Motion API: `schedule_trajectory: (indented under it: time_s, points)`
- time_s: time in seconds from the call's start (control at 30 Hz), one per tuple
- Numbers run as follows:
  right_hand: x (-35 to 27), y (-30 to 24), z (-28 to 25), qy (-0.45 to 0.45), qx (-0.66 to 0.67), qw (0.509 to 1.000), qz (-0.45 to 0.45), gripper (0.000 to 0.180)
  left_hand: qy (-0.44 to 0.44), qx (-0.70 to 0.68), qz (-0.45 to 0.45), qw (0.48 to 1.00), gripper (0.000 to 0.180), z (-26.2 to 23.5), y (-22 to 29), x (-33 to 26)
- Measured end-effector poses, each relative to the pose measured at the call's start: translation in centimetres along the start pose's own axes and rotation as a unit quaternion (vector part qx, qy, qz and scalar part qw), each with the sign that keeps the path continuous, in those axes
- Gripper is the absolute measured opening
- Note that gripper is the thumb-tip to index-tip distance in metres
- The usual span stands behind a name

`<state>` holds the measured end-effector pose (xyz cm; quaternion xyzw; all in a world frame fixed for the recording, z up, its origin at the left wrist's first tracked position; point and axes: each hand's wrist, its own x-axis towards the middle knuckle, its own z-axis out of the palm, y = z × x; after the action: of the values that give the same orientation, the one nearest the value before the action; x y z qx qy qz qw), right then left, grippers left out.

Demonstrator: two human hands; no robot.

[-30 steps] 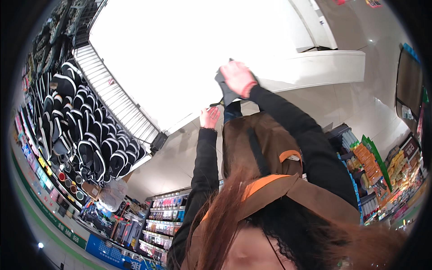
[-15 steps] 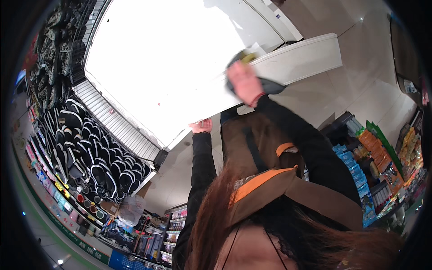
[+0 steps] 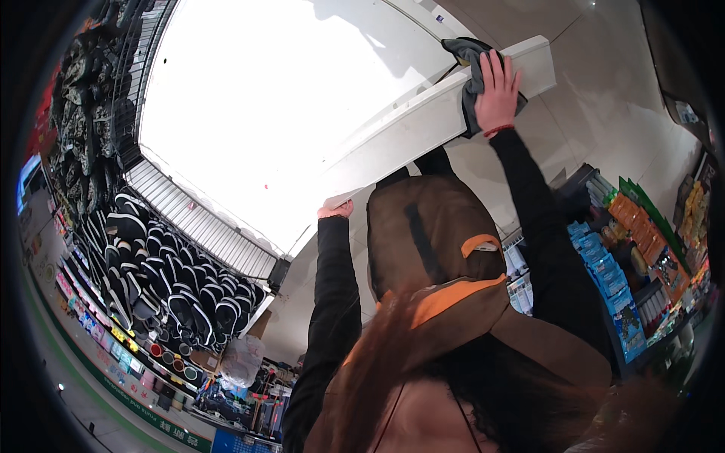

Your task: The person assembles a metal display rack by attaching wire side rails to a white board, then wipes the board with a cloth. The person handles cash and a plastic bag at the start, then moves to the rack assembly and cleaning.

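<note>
A long white board (image 3: 400, 140) runs slantwise from the middle up to the right, along the near side of a bright white surface (image 3: 249, 121). At its left end my left hand (image 3: 336, 209) has its fingers curled round the edge. My right hand (image 3: 497, 97) lies over a dark grey cloth (image 3: 470, 106) near the board's right end. Its fingers are stretched and a little apart, holding the cloth against the board. The cloth drapes over both long edges there, and a bit of yellow shows in its folds. My right thumb is hidden.
Black-and-white slippers (image 3: 189, 302) hang in rows at the left, beside a wire rack (image 3: 204, 226). Dark patterned goods (image 3: 79, 136) hang behind them. Blue packets (image 3: 615, 298) and orange packets (image 3: 642, 234) fill a shelf at the right. A brown bag (image 3: 427, 234) hangs at my front.
My right hand has slid right and away along the board with the cloth. More of the board's left part shows. My left hand stays at the left end.
</note>
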<state>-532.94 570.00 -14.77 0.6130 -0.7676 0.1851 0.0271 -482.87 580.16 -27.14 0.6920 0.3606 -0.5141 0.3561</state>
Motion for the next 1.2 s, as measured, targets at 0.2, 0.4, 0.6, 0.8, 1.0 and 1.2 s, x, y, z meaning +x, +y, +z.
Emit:
schedule_trajectory:
  time_s: [0.2,0.4,0.6,0.8,1.0,1.2]
  points:
    - [-1.8,-7.2,2.5,-0.077,-0.071,0.993,-0.047,0.068,-0.03,-0.041,0.006,0.999,0.052,-1.2,0.6,1.2]
    - [-1.8,-16.3,1.0,-0.162,0.151,0.97,-0.1,0.027,-0.036,0.075,-0.042,0.996,0.05,-2.8,2.4,-0.2]
    - [-1.8,-7.6,-8.6,-0.121,0.229,0.913,0.314,0.033,0.111,0.363,0.218,0.899,0.084,-1.3,1.9,-4.7]
    - [-1.0,-0.3,-14.1,-0.016,0.475,0.773,0.42,0.039,-0.044,0.573,0.668,0.473,0.091,3.3,-1.8,-12.3]
    - [-2.9,-7.0,-4.6,-0.145,0.121,0.979,-0.075,0.06,-0.124,0.738,0.606,0.27,0.139,9.6,-5.2,-17.2]
    - [-2.2,-6.1,-1.6,-0.128,-0.015,0.986,-0.102,0.06,-0.124,0.794,0.552,0.223,0.161,11.4,-4.8,-14.7]
